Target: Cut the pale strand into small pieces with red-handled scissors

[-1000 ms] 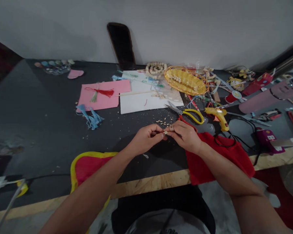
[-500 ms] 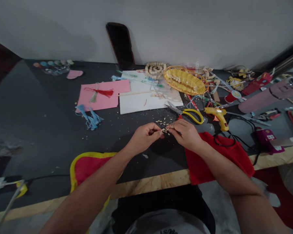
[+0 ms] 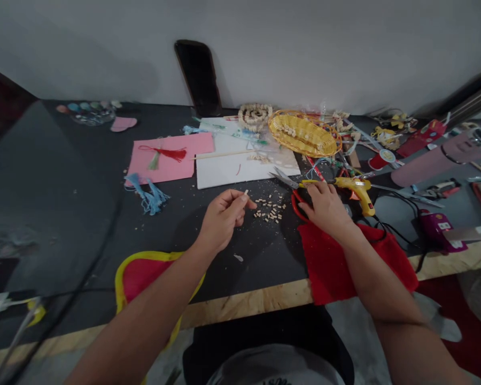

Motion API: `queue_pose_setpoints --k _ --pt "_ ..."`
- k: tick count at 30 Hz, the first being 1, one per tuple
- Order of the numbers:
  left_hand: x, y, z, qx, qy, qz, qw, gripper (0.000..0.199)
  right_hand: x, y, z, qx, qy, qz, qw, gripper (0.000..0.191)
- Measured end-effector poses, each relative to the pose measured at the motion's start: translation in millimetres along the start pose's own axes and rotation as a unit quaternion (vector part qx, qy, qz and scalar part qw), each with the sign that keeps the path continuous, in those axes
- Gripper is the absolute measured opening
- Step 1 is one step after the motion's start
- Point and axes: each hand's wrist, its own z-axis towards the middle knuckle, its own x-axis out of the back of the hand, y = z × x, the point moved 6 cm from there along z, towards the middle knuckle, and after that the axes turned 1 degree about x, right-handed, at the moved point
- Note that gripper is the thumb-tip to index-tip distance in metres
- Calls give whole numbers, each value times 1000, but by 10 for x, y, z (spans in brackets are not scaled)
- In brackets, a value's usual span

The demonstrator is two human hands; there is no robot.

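Note:
Pinched between the thumb and fingers of my left hand (image 3: 228, 216) is a small pale stick (image 3: 246, 192), its tip showing above the fingertips. My right hand (image 3: 326, 209) lies over the handles of a pair of scissors (image 3: 286, 179), thumb by the red loop and fingers curled on the yellow one. The scissors rest on the dark table, blades slightly apart and pointing left. Several short cut pale pieces (image 3: 269, 209) lie scattered between my hands, with fine crumbs around them.
A yellow glue gun (image 3: 356, 191) lies right of the scissors, above a red cloth (image 3: 328, 262). Behind are a yellow wicker basket (image 3: 304, 136), a white sheet (image 3: 224, 174) and pink paper (image 3: 160, 174) with tassels. A phone (image 3: 199, 77) leans on the wall; a pink bottle (image 3: 428, 160) lies right.
My hands have parted. The left drew back leftward with the small stick, and the right moved right and up from the pieces onto the scissors' handles.

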Motion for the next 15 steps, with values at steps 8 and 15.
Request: queue_pose_setpoints --k 8,15 --pt "-5 -26 3 2 -14 -15 1000 22 -37 70 40 -53 -27 32 998 39" --pt "9 0 21 -16 -5 -39 999 21 231 -1 22 -89 91 217 968 50"
